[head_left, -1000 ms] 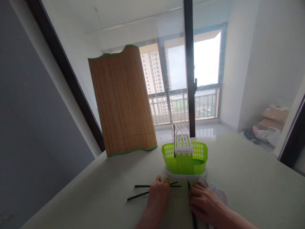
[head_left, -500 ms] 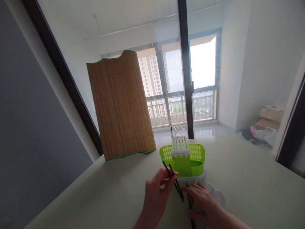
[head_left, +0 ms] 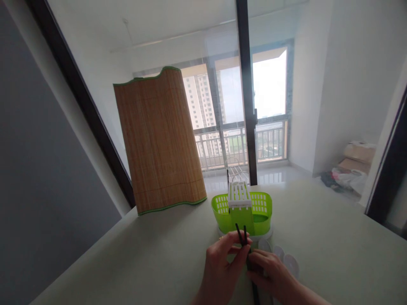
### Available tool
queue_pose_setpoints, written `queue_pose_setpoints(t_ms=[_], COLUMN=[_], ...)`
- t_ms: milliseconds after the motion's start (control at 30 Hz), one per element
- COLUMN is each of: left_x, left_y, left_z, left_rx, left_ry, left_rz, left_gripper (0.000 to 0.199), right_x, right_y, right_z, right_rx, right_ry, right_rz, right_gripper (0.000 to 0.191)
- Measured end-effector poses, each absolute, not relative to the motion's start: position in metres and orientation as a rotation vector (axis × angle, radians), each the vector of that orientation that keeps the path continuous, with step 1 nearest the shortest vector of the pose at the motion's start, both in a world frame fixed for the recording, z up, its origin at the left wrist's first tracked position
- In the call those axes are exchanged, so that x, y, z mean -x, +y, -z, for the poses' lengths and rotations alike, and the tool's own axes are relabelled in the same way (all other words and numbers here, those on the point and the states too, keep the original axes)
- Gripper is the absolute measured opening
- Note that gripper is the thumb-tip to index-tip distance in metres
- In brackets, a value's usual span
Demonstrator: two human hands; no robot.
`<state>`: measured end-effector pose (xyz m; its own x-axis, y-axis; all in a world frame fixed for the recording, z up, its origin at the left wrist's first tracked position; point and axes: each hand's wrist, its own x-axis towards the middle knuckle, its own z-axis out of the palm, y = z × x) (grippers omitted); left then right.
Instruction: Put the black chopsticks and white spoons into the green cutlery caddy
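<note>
One dark stick (head_left: 227, 175) stands by the green basket (head_left: 219, 214); the left hand (head_left: 221, 267) pinches two sticks (head_left: 239, 234), the right hand (head_left: 273, 271) clasps a dark length (head_left: 255, 294).

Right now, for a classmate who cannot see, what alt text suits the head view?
A left hand pinches two thin dark sticks over a pale table, beside a right hand covering part of another. Beyond stand a green basket topped by a white slotted rack and, further left, an upright woven mat.

Dim foreground against glaring backlight from the window (head_left: 269, 84), with soft tabletop shadows.
</note>
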<state>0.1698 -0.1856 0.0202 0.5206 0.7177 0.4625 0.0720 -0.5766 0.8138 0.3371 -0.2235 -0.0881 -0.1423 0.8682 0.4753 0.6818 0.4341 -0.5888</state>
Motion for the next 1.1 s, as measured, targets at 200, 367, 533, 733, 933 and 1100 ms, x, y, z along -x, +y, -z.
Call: queue_pose_setpoints(t_ms=[200, 367, 533, 733, 933, 1100], left_x=[-0.168, -0.166, -0.165, -0.162, -0.135, -0.135], left_y=[-0.179, -0.174, -0.172, -0.169, -0.16, -0.118], left_z=[-0.02, -0.019, -0.017, -0.019, -0.077, -0.116], left_rx=[-1.985, -2.038, -2.057, -2.123, -2.205, -2.094], left_ry=[0.668, 0.756, 0.726, 0.685, 0.661, 0.805], left_rz=[-0.999, -0.961, -0.869, -0.809, -1.274, -1.573], left_gripper=[0.017, 0.007, 0.014, 0.015, 0.014, 0.02], right_x=[-0.334, -0.333, -0.334, -0.336, -0.337, -0.336], right_y=[-0.223, -0.22, -0.222, -0.221, -0.222, -0.224], right_z=[0.097, 0.106, 0.103, 0.101, 0.102, 0.095], right_rx=[1.275, 1.308, 1.325, 1.365, 1.471, 1.521], right_ry=[-1.965, -2.027, -2.019, -2.055, -2.122, -2.145], right_rz=[-0.305, -0.264, -0.266, -0.284, -0.313, -0.343], right_gripper=[0.012, 0.012, 0.012, 0.01, 0.016, 0.016])
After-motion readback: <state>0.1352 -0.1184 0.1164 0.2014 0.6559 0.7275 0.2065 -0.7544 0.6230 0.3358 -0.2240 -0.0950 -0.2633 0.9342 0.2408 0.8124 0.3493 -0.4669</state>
